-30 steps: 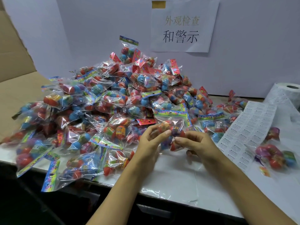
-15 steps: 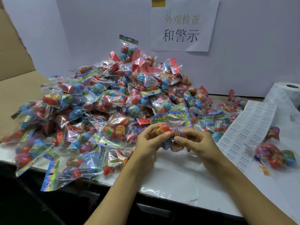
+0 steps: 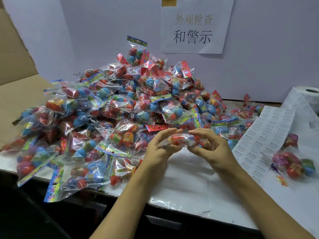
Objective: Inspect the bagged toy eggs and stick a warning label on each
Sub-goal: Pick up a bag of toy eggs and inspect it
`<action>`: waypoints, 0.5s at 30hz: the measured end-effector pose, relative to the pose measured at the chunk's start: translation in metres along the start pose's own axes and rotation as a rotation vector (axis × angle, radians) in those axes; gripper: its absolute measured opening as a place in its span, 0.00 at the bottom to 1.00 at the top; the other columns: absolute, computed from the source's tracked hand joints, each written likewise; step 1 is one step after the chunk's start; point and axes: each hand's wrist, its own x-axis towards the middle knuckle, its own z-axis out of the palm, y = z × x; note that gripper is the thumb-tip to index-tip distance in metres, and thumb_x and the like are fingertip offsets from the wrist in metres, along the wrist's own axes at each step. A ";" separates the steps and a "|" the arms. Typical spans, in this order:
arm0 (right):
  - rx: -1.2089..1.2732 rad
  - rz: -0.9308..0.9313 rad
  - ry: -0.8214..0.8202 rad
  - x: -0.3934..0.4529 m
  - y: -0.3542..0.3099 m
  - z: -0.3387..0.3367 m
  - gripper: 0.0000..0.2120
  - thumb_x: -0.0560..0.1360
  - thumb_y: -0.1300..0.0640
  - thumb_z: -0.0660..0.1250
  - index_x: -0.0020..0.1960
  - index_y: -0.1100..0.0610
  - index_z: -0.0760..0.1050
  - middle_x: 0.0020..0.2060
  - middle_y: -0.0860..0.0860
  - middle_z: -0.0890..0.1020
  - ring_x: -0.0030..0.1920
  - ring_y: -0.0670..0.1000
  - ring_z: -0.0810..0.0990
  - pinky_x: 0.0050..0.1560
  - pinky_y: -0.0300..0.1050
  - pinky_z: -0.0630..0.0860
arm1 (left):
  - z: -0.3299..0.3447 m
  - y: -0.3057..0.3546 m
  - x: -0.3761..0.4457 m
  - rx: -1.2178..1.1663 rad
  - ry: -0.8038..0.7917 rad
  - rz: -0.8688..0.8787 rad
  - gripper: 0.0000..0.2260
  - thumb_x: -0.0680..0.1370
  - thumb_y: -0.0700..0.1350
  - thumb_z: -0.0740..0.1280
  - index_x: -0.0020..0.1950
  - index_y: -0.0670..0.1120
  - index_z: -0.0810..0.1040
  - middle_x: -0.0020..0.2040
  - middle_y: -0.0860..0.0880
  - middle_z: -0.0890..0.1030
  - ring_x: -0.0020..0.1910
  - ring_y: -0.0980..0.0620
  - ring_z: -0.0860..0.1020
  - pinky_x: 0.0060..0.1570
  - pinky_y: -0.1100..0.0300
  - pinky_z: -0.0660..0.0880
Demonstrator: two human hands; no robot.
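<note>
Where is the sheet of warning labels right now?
The label sheet lies on the table's right side, running down from the label roll, just right of the right hand.

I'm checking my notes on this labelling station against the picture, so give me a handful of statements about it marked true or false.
1. Both hands hold one bag of toy eggs between them. True: the left hand and right hand grip it from either side.
2. The label sheet lies left of the pile. False: it lies to the right, beside the label roll.
3. The big pile of bagged eggs sits behind and left of the hands. True.
4. A paper sign hangs on the wall above the pile. True.
5. The held bag rests flat on the table. False: it is lifted above it.
6. No bag lies right of the label sheet. False: one bag lies there.
</note>
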 end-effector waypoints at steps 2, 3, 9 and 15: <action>0.065 0.056 0.018 0.000 -0.001 0.000 0.16 0.69 0.61 0.78 0.53 0.46 0.84 0.50 0.48 0.86 0.48 0.49 0.84 0.45 0.42 0.80 | 0.001 0.001 0.000 0.026 0.033 -0.023 0.15 0.66 0.38 0.76 0.50 0.50 0.84 0.49 0.49 0.87 0.47 0.51 0.85 0.50 0.55 0.79; 0.100 0.085 0.025 0.000 -0.001 0.001 0.14 0.68 0.57 0.78 0.54 0.49 0.83 0.48 0.51 0.87 0.46 0.52 0.86 0.41 0.39 0.78 | 0.001 0.003 -0.001 0.044 0.045 -0.036 0.13 0.65 0.42 0.78 0.48 0.52 0.85 0.48 0.50 0.87 0.45 0.53 0.84 0.45 0.58 0.77; 0.080 0.175 0.166 0.005 0.005 0.003 0.22 0.64 0.48 0.77 0.52 0.55 0.75 0.50 0.59 0.84 0.46 0.57 0.86 0.39 0.46 0.81 | 0.003 0.005 -0.005 0.026 0.099 -0.087 0.09 0.68 0.45 0.78 0.47 0.51 0.85 0.47 0.47 0.86 0.39 0.53 0.81 0.33 0.62 0.71; -0.035 0.138 0.138 0.006 0.011 -0.002 0.06 0.72 0.61 0.77 0.48 0.56 0.83 0.43 0.54 0.86 0.43 0.50 0.85 0.41 0.36 0.78 | 0.008 0.010 -0.007 0.051 0.108 -0.128 0.16 0.69 0.47 0.80 0.52 0.45 0.82 0.47 0.44 0.86 0.42 0.49 0.82 0.40 0.57 0.77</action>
